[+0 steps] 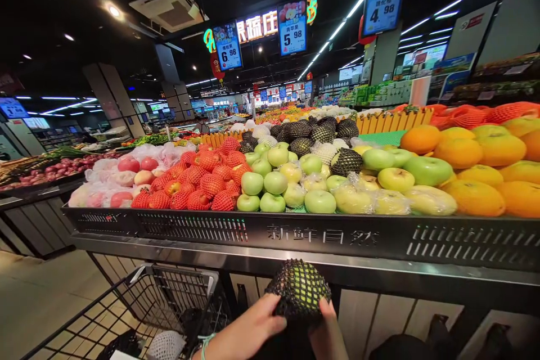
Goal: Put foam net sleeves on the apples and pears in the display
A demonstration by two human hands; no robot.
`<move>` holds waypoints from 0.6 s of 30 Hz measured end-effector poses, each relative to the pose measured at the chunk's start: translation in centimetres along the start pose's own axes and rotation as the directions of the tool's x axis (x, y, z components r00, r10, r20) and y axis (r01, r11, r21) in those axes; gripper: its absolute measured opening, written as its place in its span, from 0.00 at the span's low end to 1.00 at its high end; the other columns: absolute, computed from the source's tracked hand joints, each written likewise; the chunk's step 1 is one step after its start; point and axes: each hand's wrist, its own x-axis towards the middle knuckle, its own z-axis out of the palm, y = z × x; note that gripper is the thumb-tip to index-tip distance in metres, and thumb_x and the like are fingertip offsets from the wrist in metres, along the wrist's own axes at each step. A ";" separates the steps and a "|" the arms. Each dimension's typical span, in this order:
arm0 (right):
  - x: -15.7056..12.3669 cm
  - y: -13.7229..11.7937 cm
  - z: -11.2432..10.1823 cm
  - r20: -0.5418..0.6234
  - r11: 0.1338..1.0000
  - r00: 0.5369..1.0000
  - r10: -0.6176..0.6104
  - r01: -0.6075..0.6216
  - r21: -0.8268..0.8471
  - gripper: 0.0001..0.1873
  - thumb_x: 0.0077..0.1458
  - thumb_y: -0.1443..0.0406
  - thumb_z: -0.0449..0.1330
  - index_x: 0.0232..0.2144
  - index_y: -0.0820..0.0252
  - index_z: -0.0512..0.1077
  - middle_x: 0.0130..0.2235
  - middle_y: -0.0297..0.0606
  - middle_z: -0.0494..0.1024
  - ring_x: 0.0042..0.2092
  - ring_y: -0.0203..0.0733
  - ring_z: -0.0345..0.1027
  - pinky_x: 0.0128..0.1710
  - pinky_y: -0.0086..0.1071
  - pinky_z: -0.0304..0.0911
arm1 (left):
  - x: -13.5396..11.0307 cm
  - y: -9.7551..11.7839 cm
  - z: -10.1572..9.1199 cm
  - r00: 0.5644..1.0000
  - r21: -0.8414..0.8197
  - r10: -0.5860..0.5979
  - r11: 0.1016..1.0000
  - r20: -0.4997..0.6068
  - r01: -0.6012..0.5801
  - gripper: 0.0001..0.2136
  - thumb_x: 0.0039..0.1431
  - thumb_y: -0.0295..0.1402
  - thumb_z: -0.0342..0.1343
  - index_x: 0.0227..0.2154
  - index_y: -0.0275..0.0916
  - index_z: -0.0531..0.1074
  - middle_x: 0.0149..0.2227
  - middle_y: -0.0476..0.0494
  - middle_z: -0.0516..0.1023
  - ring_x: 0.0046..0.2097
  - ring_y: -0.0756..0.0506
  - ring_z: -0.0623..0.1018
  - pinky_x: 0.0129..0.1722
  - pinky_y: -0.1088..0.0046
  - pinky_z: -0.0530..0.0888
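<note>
Both my hands hold one green fruit wrapped in a black foam net [300, 289], low in front of the fruit stand. My left hand [247, 332] grips its left side with the thumb on the net. My right hand [327, 333] closes on its lower right side. The fruit sits below the stand's dark metal front rail [320, 234]. On the stand above lie green apples [274, 183], red apples in red nets [206, 180] and more black-netted fruit [314, 132].
A black wire shopping cart [139, 309] stands at the lower left, with a white-netted fruit [165, 344] inside. Oranges [472, 166] fill the stand's right side, bagged pink fruit [122, 177] the left. Price signs [292, 27] hang overhead. An aisle floor runs left.
</note>
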 end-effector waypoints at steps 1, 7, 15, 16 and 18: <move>-0.1 0.0 -0.4 0.020 1.000 1.000 -0.024 0.024 -0.015 0.26 0.57 0.46 0.54 0.47 0.57 0.75 0.38 0.43 0.82 0.46 0.52 0.75 0.50 0.49 0.68 | 0.2 -0.5 -0.1 0.998 -0.045 -0.026 0.999 -0.061 0.023 0.20 0.63 0.35 0.48 0.56 0.40 0.70 0.57 0.42 0.73 0.60 0.40 0.68 0.64 0.56 0.59; -0.9 -1.3 -0.3 0.196 0.993 0.973 0.118 -0.118 -0.013 0.26 0.51 0.44 0.60 0.45 0.51 0.76 0.44 0.42 0.81 0.49 0.52 0.73 0.49 0.48 0.68 | 0.4 -2.6 0.6 0.980 0.034 0.040 0.999 -0.196 -0.034 0.37 0.61 0.59 0.33 0.59 0.35 0.65 0.60 0.31 0.68 0.65 0.38 0.61 0.68 0.55 0.48; -1.1 0.1 0.7 0.113 0.979 0.978 0.174 -0.184 0.086 0.23 0.49 0.47 0.63 0.44 0.50 0.77 0.46 0.41 0.80 0.47 0.50 0.74 0.45 0.45 0.71 | 1.7 -2.8 -1.6 0.949 -0.113 -0.027 0.994 -0.313 -0.009 0.24 0.50 0.57 0.57 0.22 0.37 0.78 0.29 0.43 0.80 0.39 0.41 0.77 0.48 0.64 0.73; -1.0 0.9 0.3 0.080 0.983 0.985 0.150 -0.157 0.096 0.22 0.50 0.46 0.62 0.43 0.49 0.77 0.45 0.39 0.80 0.46 0.50 0.75 0.45 0.45 0.71 | 2.1 -3.1 -2.3 0.948 -0.147 -0.031 0.989 -0.317 -0.017 0.25 0.46 0.58 0.60 0.16 0.37 0.74 0.22 0.46 0.76 0.32 0.44 0.76 0.40 0.67 0.74; -0.6 2.1 -0.8 0.039 0.995 0.997 0.068 -0.070 0.066 0.20 0.53 0.45 0.59 0.40 0.48 0.78 0.41 0.37 0.82 0.43 0.49 0.76 0.44 0.45 0.72 | 2.8 -3.4 -3.6 0.937 -0.196 -0.056 0.980 -0.344 -0.014 0.28 0.45 0.60 0.59 0.12 0.35 0.71 0.16 0.48 0.71 0.23 0.48 0.73 0.28 0.72 0.72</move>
